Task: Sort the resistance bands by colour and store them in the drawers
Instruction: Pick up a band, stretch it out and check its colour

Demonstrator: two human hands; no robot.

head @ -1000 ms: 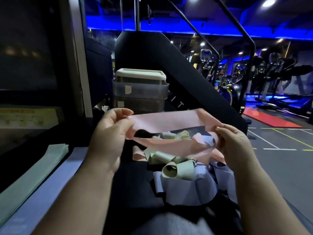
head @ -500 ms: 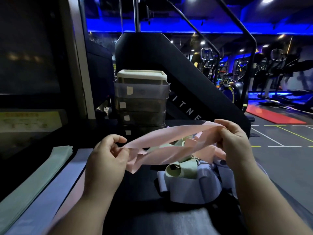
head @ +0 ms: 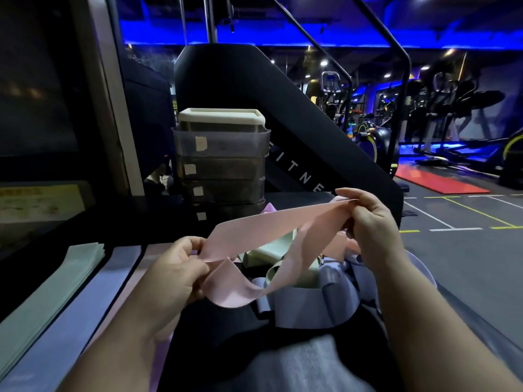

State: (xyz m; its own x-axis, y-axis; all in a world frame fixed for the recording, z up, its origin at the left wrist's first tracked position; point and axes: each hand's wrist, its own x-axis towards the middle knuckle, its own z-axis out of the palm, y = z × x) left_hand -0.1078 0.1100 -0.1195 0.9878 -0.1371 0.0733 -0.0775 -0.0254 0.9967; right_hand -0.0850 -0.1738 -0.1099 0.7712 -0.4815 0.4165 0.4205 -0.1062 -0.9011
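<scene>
A pink resistance band (head: 271,227) is stretched between both hands above a dark surface. My left hand (head: 178,267) pinches its lower left end, and a loose loop of the band hangs below it. My right hand (head: 370,219) pinches the upper right end, higher up. Under the band lies a heap of loose bands: green ones (head: 271,256) on top, lilac ones (head: 305,304) below, a bit of pink at the right. A stack of translucent drawers (head: 223,168) with a cream lid stands behind the heap, all drawers closed.
At the left lie flat sorted stacks side by side: green bands (head: 56,290), lilac bands (head: 93,306) and a pink strip partly under my left forearm. A black stair machine (head: 283,131) rises behind the drawers. Gym floor with marked lines spreads to the right.
The pink band has been pulled out longer and flatter. My left hand dropped lower and left, my right hand rose and moved right. The view tilted down slightly, showing more of the drawers.
</scene>
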